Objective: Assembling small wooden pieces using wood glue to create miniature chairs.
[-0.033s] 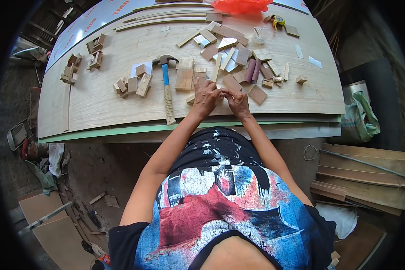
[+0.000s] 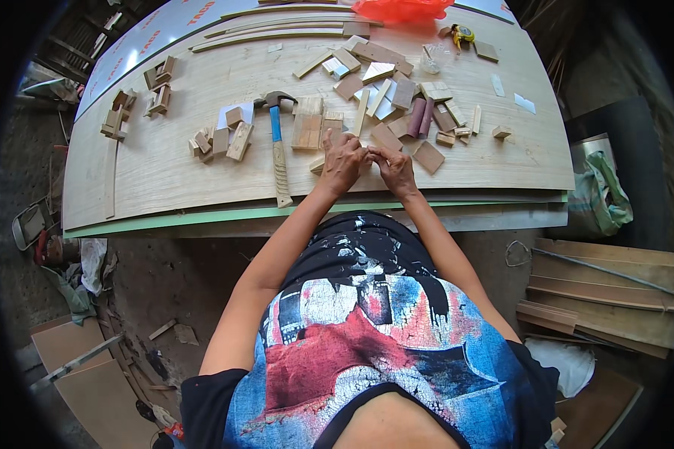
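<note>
We are looking down on a pale plywood worktop point(image 2: 187, 179) with both of the person's hands meeting at its near edge. The left hand point(image 2: 342, 161) and the right hand point(image 2: 395, 168) sit knuckle to knuckle, fingers curled inward. They are pinched together on something small between the fingertips. From here we cannot tell what it is; it is hidden by the fingers themselves. Neither hand lies flat or slack. Both are closed in a fine grip at the same spot, just above the board.

Close about them lie wood offcuts. A square brown offcut point(image 2: 428, 157) rests just beside the right hand, and a small pale block point(image 2: 318, 163) touches or nearly touches the left hand's outer side. Beyond the fingers a loose heap of flat offcuts point(image 2: 386, 97) spreads toward the far edge, pale and dark pieces overlapping.

To the left of the hands a claw hammer point(image 2: 277, 142) with a blue and wooden handle lies lengthwise. Its head points away from the person, and its handle end reaches the near edge. Further left sits a cluster of little blocks point(image 2: 221, 138), and well apart from those, another group of blocks point(image 2: 120, 120).

At the far side we make out long thin strips point(image 2: 277, 34), a yellow tape measure point(image 2: 464, 34) and an orange plastic bag point(image 2: 401, 9). On the floor to the right lie stacked boards point(image 2: 614, 292) and a green bag point(image 2: 603, 194).
</note>
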Available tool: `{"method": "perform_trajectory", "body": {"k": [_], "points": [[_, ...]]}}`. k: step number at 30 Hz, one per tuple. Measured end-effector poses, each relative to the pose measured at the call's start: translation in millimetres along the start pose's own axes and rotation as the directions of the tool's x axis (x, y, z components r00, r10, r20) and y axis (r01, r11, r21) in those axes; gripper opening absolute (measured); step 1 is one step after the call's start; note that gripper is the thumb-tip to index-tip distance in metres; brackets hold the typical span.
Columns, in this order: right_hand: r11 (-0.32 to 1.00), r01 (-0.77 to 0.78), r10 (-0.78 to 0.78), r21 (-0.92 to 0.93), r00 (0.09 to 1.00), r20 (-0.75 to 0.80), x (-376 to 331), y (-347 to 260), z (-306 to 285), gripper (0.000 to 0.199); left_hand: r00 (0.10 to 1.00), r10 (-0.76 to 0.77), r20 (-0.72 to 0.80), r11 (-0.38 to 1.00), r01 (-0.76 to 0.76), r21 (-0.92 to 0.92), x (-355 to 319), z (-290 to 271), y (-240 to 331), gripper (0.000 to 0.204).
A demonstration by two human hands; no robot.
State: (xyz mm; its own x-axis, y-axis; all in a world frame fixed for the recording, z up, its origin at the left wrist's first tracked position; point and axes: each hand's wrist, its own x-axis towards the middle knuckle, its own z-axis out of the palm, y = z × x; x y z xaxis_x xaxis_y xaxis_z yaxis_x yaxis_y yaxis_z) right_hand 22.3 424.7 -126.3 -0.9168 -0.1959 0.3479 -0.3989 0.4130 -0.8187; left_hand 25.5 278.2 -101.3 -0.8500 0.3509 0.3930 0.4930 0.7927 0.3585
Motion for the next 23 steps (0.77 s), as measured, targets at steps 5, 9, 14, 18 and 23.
{"method": "perform_trajectory", "body": {"k": [5,9,14,18,23], "points": [[1.0,-0.015,0.016,-0.006,1.0,0.003,0,2,0,0.015,1.0,0.001,0.019,0.999,-0.002,0.034,-1,1,0,0.008],[0.999,-0.023,0.024,-0.029,0.999,0.031,0,-1,-2,0.015,1.0,0.003,0.002,0.995,-0.003,0.097,-3,0,1,0.01],[0.999,0.011,-0.011,-0.053,1.0,0.007,-1,2,-2,0.015,0.999,-0.023,0.029,0.999,0.021,0.05,-4,-3,3,0.013],[0.995,0.036,-0.033,-0.092,0.999,0.031,0,-1,-5,0.015,0.999,-0.05,-0.015,0.998,0.051,0.045,-4,-4,2,0.015],[0.985,0.07,-0.058,-0.156,0.995,0.081,1,-9,-11,0.02,0.998,-0.033,0.061,0.995,0.028,0.091,-6,-4,-2,0.022]]}}
